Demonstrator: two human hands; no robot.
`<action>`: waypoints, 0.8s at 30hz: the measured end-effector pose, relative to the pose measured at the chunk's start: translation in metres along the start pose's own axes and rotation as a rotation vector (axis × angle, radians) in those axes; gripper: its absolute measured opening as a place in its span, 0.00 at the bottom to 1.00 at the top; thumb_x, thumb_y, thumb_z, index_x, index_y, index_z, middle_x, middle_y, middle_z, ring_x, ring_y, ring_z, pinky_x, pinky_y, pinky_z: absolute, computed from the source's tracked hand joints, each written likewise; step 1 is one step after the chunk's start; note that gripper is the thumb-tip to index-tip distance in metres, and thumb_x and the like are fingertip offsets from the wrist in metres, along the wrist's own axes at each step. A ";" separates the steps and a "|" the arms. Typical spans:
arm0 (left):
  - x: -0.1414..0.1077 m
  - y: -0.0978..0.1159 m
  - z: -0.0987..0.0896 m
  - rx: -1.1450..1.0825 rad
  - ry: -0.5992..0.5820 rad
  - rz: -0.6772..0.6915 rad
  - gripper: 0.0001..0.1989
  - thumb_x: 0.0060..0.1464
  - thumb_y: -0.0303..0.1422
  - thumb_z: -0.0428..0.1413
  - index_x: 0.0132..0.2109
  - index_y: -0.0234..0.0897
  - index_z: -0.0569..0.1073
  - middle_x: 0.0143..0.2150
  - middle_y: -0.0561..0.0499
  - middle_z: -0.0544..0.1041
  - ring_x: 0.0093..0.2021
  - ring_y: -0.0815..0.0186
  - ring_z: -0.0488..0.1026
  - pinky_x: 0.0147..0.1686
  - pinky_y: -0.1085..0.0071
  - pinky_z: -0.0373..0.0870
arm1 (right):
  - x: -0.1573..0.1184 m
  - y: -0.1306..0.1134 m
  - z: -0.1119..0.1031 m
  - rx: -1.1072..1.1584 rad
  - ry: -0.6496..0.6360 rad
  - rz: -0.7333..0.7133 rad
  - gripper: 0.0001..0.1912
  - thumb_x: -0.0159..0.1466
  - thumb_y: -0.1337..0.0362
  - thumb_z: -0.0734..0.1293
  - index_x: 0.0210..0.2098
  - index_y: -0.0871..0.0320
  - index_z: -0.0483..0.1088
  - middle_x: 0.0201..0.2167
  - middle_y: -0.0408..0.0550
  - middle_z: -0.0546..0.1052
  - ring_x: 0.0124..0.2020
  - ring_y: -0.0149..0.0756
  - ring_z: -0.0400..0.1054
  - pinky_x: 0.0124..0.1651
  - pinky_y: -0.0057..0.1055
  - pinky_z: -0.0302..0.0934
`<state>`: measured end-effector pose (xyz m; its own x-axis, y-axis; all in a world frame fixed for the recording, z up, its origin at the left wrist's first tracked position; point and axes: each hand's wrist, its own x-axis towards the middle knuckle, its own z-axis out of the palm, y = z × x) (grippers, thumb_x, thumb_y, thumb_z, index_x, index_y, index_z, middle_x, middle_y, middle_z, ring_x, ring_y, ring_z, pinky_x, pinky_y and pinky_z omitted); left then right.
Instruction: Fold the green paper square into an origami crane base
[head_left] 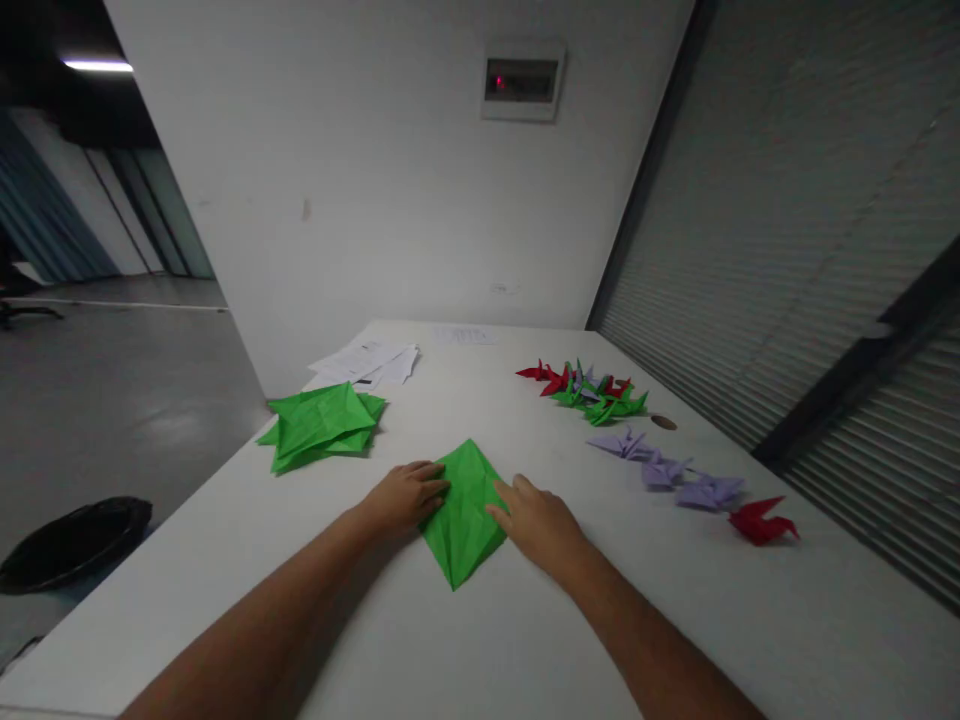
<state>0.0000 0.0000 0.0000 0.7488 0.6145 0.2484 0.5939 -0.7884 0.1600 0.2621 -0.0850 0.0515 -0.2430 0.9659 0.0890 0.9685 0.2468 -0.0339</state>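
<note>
A creased sheet of green origami paper [466,510] lies on the white table as a diamond, one corner pointing toward me. My left hand [409,495] rests along its left corner, fingers stretched onto the paper. At the right corner, my right hand [536,520] touches the sheet with thumb and forefinger apart. Both hands look open, and they cover the side corners. To the left sits a stack of folded green paper sheets [322,425].
At the back right is a pile of red, green and purple paper cranes [589,392]. Purple cranes [664,470] and a red crane [763,521] line the right side. Printed papers [367,360] lie at the back left. A black bin [75,540] stands on the floor at left.
</note>
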 end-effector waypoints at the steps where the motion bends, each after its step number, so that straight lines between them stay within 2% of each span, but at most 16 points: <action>1: -0.001 0.001 0.000 0.017 -0.011 -0.018 0.19 0.67 0.39 0.54 0.62 0.46 0.75 0.66 0.43 0.72 0.63 0.49 0.69 0.59 0.54 0.69 | 0.002 0.007 0.009 -0.021 -0.013 0.026 0.20 0.72 0.51 0.64 0.59 0.52 0.73 0.47 0.56 0.77 0.37 0.44 0.78 0.37 0.34 0.66; 3: -0.003 0.007 -0.003 0.037 -0.029 -0.056 0.19 0.67 0.41 0.54 0.61 0.48 0.75 0.63 0.44 0.73 0.60 0.49 0.70 0.56 0.54 0.69 | 0.003 0.017 0.026 -0.039 -0.034 0.044 0.23 0.72 0.51 0.65 0.63 0.50 0.71 0.48 0.58 0.75 0.39 0.47 0.78 0.37 0.35 0.65; 5: -0.004 0.013 -0.008 0.018 -0.049 -0.077 0.18 0.67 0.44 0.54 0.58 0.47 0.77 0.56 0.42 0.76 0.55 0.49 0.71 0.53 0.55 0.69 | 0.002 0.026 0.035 -0.040 -0.027 0.057 0.24 0.72 0.54 0.65 0.66 0.49 0.69 0.48 0.59 0.74 0.41 0.49 0.77 0.39 0.36 0.66; 7: -0.003 0.019 -0.014 -0.008 -0.073 -0.077 0.18 0.66 0.45 0.55 0.56 0.45 0.77 0.50 0.42 0.76 0.51 0.51 0.72 0.51 0.57 0.69 | 0.003 0.035 0.038 -0.036 0.010 0.037 0.23 0.72 0.58 0.65 0.65 0.49 0.70 0.47 0.59 0.74 0.44 0.50 0.75 0.44 0.38 0.66; 9: -0.003 0.023 -0.018 -0.024 -0.074 -0.070 0.18 0.64 0.46 0.57 0.54 0.43 0.78 0.48 0.41 0.75 0.50 0.51 0.71 0.51 0.57 0.69 | 0.005 0.041 0.037 -0.031 0.039 0.020 0.21 0.71 0.61 0.66 0.63 0.49 0.72 0.46 0.59 0.75 0.45 0.50 0.73 0.48 0.40 0.66; 12: -0.001 0.026 -0.015 -0.058 -0.030 -0.026 0.19 0.60 0.46 0.60 0.52 0.41 0.77 0.54 0.40 0.73 0.56 0.49 0.69 0.57 0.54 0.67 | 0.010 0.040 0.039 0.021 0.129 -0.012 0.19 0.70 0.65 0.67 0.59 0.54 0.76 0.47 0.58 0.76 0.49 0.51 0.71 0.54 0.42 0.66; 15: 0.001 0.025 -0.003 -0.064 0.001 0.036 0.27 0.60 0.48 0.60 0.60 0.36 0.72 0.67 0.35 0.67 0.67 0.44 0.63 0.66 0.49 0.60 | 0.013 0.029 0.048 0.126 0.206 -0.111 0.23 0.71 0.60 0.66 0.63 0.60 0.71 0.58 0.60 0.75 0.60 0.51 0.66 0.65 0.45 0.60; 18: 0.003 0.023 0.008 0.003 -0.079 0.032 0.38 0.62 0.53 0.56 0.69 0.32 0.64 0.74 0.29 0.57 0.73 0.41 0.56 0.69 0.44 0.55 | 0.013 0.021 0.060 0.137 0.157 -0.192 0.33 0.72 0.51 0.63 0.69 0.64 0.64 0.68 0.63 0.67 0.70 0.55 0.57 0.71 0.52 0.52; 21: 0.003 0.022 0.013 0.061 -0.161 -0.005 0.43 0.64 0.57 0.50 0.74 0.31 0.57 0.76 0.28 0.53 0.75 0.41 0.53 0.70 0.44 0.53 | 0.010 0.024 0.065 0.120 0.079 -0.173 0.37 0.72 0.46 0.61 0.71 0.67 0.61 0.72 0.65 0.62 0.74 0.57 0.52 0.74 0.55 0.44; 24: 0.002 0.021 0.013 0.084 -0.179 -0.038 0.46 0.64 0.61 0.46 0.75 0.30 0.55 0.76 0.27 0.51 0.76 0.41 0.50 0.71 0.45 0.51 | 0.007 0.035 0.062 0.094 0.032 -0.121 0.39 0.72 0.43 0.60 0.72 0.65 0.58 0.73 0.63 0.59 0.75 0.56 0.50 0.75 0.56 0.39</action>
<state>0.0176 -0.0149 -0.0082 0.7610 0.6451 0.0689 0.6399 -0.7638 0.0842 0.2910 -0.0648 -0.0106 -0.3547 0.9260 0.1295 0.9223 0.3692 -0.1143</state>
